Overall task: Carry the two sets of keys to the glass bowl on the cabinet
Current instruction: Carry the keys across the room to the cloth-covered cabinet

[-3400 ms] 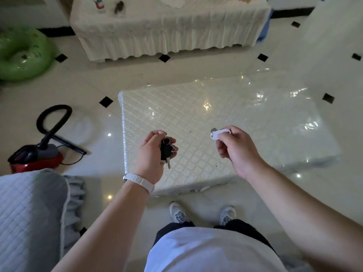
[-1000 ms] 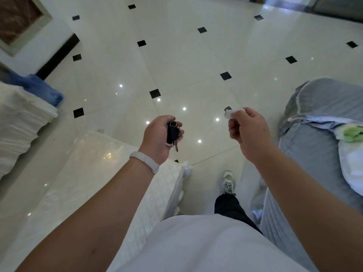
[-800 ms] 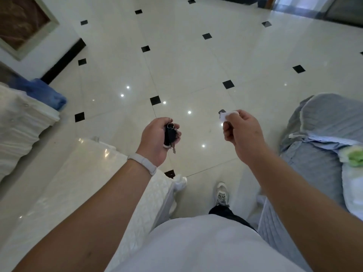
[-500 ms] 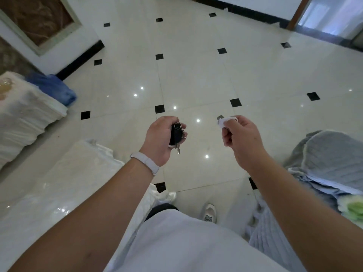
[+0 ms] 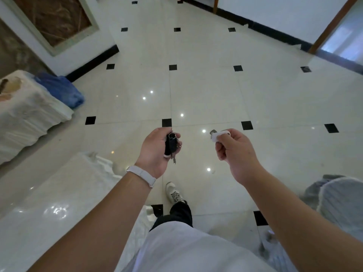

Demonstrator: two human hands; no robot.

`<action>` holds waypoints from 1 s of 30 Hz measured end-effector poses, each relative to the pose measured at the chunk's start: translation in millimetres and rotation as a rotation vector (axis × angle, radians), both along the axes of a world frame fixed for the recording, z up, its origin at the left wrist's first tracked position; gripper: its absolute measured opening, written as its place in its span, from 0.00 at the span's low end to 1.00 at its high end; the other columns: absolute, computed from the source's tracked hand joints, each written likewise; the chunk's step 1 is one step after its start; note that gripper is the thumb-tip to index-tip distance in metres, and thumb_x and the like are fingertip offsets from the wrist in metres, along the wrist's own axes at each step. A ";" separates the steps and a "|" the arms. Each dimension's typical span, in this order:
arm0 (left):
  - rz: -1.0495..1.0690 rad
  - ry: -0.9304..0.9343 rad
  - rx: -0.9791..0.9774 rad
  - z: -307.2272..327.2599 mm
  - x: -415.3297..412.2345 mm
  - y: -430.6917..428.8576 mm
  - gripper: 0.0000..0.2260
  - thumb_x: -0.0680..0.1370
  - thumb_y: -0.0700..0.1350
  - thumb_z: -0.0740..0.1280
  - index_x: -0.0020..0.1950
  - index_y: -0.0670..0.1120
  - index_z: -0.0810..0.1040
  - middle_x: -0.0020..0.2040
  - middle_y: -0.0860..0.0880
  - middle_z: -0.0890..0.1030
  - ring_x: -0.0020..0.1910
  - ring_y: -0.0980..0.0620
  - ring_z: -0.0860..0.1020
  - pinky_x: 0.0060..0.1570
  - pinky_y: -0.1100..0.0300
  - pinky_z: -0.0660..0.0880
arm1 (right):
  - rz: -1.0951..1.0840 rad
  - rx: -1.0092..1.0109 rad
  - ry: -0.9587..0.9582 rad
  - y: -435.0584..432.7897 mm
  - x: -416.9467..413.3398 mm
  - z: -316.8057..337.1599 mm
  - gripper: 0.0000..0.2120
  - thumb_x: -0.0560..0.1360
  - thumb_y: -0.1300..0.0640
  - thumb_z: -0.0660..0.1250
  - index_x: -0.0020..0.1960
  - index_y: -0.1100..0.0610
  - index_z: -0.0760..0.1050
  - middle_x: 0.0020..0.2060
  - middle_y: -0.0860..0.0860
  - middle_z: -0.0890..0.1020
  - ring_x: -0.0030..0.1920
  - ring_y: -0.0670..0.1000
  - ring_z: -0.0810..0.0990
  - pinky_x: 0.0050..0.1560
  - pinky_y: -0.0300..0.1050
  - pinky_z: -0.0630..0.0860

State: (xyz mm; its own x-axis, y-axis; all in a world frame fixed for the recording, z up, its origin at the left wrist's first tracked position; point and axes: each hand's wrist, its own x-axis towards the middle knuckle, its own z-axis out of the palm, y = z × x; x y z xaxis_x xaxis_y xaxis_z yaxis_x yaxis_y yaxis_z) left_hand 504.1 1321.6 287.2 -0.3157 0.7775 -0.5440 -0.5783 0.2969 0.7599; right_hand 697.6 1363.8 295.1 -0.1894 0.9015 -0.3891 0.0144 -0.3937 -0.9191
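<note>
Carrying step: my left hand (image 5: pixel 155 152) grips the black key fob (image 5: pixel 170 144), my right hand (image 5: pixel 234 152) pinches the white key tag (image 5: pixel 220 135); cabinet unseen, so next I must find it.

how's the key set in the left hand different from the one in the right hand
The black key set is dark and bulkier, with a metal ring on top and a key hanging below; the white key set is a pale, flatter tag.

The left hand wraps its set in a curled grip; the right hand pinches its set at one end, so it pokes out.

Both are carried above the tiled floor.
</note>
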 end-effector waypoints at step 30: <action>0.560 -0.009 -0.039 -12.0 -327.5 123.4 0.07 0.74 0.43 0.65 0.46 0.39 0.73 0.36 0.44 0.81 0.30 0.47 0.78 0.32 0.57 0.75 | 0.573 0.029 -0.104 225.4 -390.1 -5.6 0.08 0.71 0.60 0.69 0.33 0.52 0.77 0.26 0.49 0.77 0.25 0.49 0.71 0.28 0.42 0.69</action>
State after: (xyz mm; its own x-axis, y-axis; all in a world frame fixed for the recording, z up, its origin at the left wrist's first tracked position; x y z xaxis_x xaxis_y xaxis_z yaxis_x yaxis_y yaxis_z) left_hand 176.5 1445.0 275.2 -0.6695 0.4719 -0.5737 -0.6624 -0.0298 0.7485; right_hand 307.6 1589.2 289.5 -0.6125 0.6769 -0.4082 0.3085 -0.2708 -0.9119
